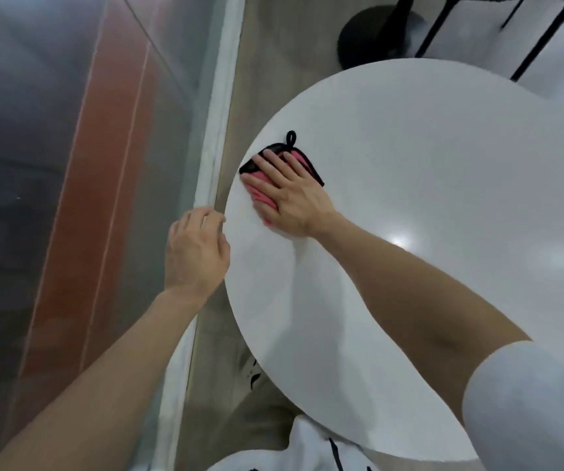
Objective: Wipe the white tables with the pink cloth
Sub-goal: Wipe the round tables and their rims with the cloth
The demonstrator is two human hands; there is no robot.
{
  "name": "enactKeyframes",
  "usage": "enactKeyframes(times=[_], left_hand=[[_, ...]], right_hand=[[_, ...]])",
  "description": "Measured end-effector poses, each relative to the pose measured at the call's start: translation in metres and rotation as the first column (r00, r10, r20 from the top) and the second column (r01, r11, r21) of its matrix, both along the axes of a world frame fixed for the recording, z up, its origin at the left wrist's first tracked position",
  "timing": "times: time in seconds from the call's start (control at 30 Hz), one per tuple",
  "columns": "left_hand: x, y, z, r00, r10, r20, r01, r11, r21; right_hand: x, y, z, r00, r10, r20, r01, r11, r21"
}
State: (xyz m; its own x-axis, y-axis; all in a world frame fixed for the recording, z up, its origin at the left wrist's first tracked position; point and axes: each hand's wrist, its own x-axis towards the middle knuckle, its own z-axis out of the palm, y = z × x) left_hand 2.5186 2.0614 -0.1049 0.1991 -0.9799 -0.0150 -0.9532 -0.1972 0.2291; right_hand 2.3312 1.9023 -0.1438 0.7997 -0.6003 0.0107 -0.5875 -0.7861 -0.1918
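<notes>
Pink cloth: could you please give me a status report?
Right hand flat on pink cloth, near white table edge. Left hand loose by the rim. No obstruction seen.

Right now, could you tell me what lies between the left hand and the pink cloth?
In the head view, only bare white table lies between left hand and pink cloth.

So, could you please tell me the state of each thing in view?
pink cloth: crumpled, lying on the table under the right hand.
right hand: fingers straight, pressing the cloth.
left hand: fingers curled at the table rim; contact unclear.
white table: upright, glossy.
</notes>
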Motion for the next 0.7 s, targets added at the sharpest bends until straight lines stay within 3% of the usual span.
enactKeyframes(times=[0.33, 0.53, 0.7], left_hand=[[-0.101, -0.017, -0.002, 0.999, -0.039, -0.036, 0.036, 0.997, -0.061], [-0.188, -0.016, -0.005, 0.999, -0.033, -0.002, 0.032, 0.993, -0.117], [-0.298, 0.006, -0.015, 0.997, 0.073, 0.014, -0.071, 0.987, -0.144]], right_hand=[[-0.078, -0.071, -0.002, 0.974, -0.227, 0.000, 0.226, 0.972, 0.068], [-0.246, -0.095, -0.003, 0.929, -0.369, -0.042, 0.371, 0.927, 0.056], [-0.391, -0.041, -0.003, 0.942, -0.335, -0.011, 0.335, 0.937, 0.099]])
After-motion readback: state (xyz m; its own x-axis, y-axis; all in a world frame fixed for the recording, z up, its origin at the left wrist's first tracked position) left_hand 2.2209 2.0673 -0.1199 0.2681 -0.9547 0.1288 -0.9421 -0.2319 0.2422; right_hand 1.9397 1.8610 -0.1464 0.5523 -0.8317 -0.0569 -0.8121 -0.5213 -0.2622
